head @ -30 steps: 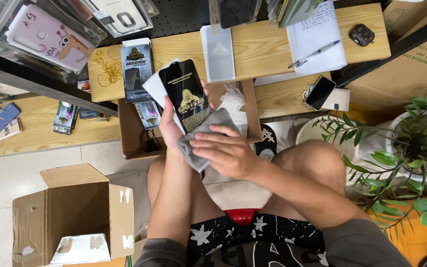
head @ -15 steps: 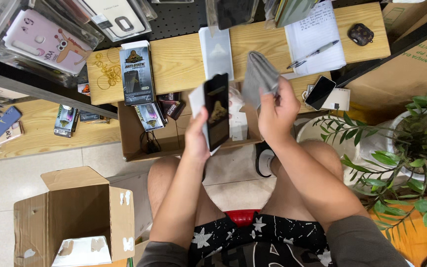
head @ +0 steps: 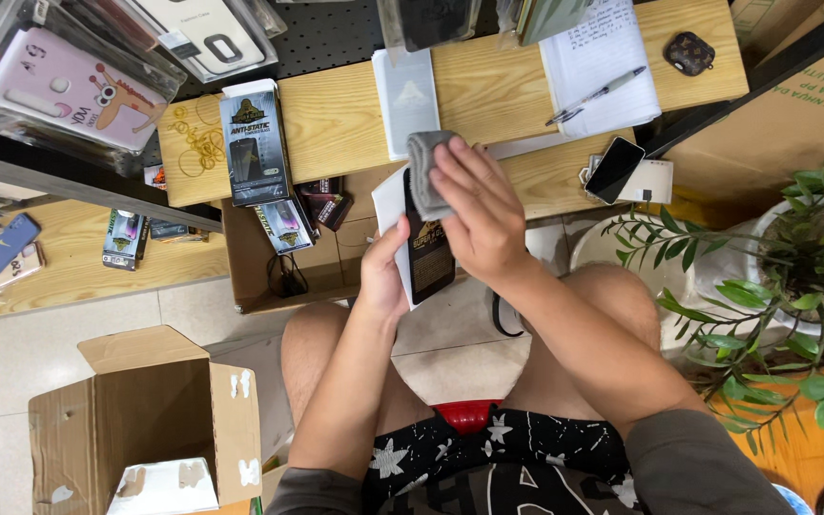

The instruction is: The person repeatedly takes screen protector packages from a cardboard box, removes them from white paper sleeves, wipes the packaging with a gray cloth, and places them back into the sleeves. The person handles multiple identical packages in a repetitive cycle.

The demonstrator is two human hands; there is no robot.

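Note:
My left hand [head: 382, 275] holds a flat black packet with gold print [head: 427, 250] upright above my knees, a white card behind it. My right hand [head: 477, 212] presses a folded grey cloth [head: 424, 170] against the packet's top edge. Both hands are in front of the low wooden shelf [head: 336, 119].
On the shelf lie packaged screen protectors [head: 254, 141], rubber bands [head: 199, 145], a white sleeve [head: 406, 95], a notebook with a pen [head: 595, 67] and a small brown case [head: 689, 52]. A black phone [head: 613, 169] lies lower right. An open cardboard box [head: 145, 420] stands left, potted plants [head: 793, 257] right.
The hands came apart half a second ago, cloth lifted right of the packet; now they have met again, with the cloth on the packet's upper end.

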